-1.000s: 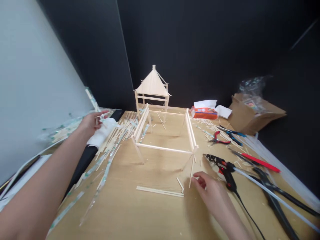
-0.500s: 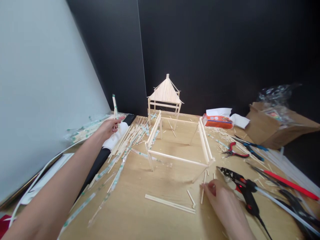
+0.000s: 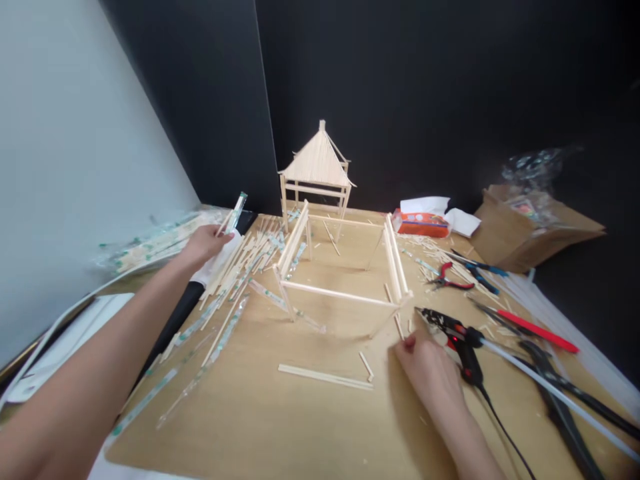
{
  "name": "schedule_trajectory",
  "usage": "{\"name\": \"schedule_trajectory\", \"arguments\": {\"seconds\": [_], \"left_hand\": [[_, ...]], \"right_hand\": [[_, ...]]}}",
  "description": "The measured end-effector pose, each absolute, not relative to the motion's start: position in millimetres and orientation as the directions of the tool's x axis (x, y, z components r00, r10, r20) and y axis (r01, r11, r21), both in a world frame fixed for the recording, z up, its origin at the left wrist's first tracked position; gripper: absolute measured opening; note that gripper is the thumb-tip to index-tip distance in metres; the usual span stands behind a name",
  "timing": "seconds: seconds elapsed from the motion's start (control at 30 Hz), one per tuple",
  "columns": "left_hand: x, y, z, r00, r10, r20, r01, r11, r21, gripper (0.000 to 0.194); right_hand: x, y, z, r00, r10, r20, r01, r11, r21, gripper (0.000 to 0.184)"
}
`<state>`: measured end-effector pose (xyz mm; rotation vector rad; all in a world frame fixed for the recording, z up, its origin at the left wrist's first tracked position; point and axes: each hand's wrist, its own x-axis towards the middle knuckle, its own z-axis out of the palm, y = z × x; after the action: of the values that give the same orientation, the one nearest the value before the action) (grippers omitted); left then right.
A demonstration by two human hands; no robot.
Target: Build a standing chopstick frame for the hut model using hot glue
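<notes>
Left hand [image 3: 203, 245] clenches a plastic-wrapped stick [image 3: 234, 213], long axis tilted up and far. Right hand [image 3: 430, 380] lies nearer the stick frame [image 3: 340, 293]: its curled fingers [image 3: 410, 341] sit just beside a thin loose stick [image 3: 399, 327] at the near-right corner; grip unclear.

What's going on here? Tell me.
A person is working with bare hands at a wooden board. The left hand grips a plastic-wrapped stick above a pile of loose sticks. The right hand is down by the board beside a hot glue gun, just in front of an open stick frame. A stick hut with a peaked roof stands behind the frame.
</notes>
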<state>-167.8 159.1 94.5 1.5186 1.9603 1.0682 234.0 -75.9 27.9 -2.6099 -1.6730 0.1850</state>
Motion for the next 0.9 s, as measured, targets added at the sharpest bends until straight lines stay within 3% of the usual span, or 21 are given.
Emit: {"name": "schedule_trajectory", "arguments": {"seconds": [0.13, 0.27, 0.3, 0.33, 0.4, 0.47, 0.57, 0.7, 0.9], "left_hand": [[-160, 147, 103, -0.318, 0.937, 0.148, 0.709, 0.131, 0.693, 0.036], [-140, 94, 112, -0.262, 0.952, 0.157, 0.671, 0.063, 0.738, 0.036], [-132, 72, 112, -0.213, 0.971, 0.111, 0.614, 0.045, 0.788, 0.036], [-124, 47, 111, -0.139, 0.99, 0.017, 0.425, 0.044, 0.904, 0.031], [-103, -4, 102, 0.007, 0.982, -0.188, 0.115, 0.186, 0.976, 0.02], [-79, -50, 84, 0.101, 0.921, -0.376, -0.045, 0.382, 0.923, 0.017], [-39, -96, 52, 0.225, 0.819, -0.527, -0.252, 0.572, 0.781, 0.023], [-1, -119, 29, 0.39, 0.752, -0.531, -0.386, 0.657, 0.647, 0.028], [16, -128, 37, 0.404, 0.761, -0.507, -0.437, 0.648, 0.624, 0.028]], "right_hand": [[236, -83, 35, 0.415, 0.909, -0.029, 0.896, -0.414, -0.158, 0.017], [240, -101, 44, 0.415, 0.907, -0.064, 0.87, -0.417, -0.265, 0.016], [241, -108, 46, 0.417, 0.905, -0.087, 0.848, -0.421, -0.322, 0.015], [242, -117, 47, 0.418, 0.901, -0.115, 0.814, -0.427, -0.393, 0.015], [243, -139, 48, 0.41, 0.891, -0.194, 0.706, -0.444, -0.551, 0.016], [240, -163, 48, 0.37, 0.876, -0.31, 0.559, -0.477, -0.678, 0.018], [229, -196, 46, 0.263, 0.839, -0.476, 0.371, -0.543, -0.753, 0.021], [204, -220, 44, 0.165, 0.841, -0.515, 0.256, -0.541, -0.801, 0.024], [170, -208, 42, 0.028, 0.877, -0.479, 0.252, -0.47, -0.846, 0.019]]}}
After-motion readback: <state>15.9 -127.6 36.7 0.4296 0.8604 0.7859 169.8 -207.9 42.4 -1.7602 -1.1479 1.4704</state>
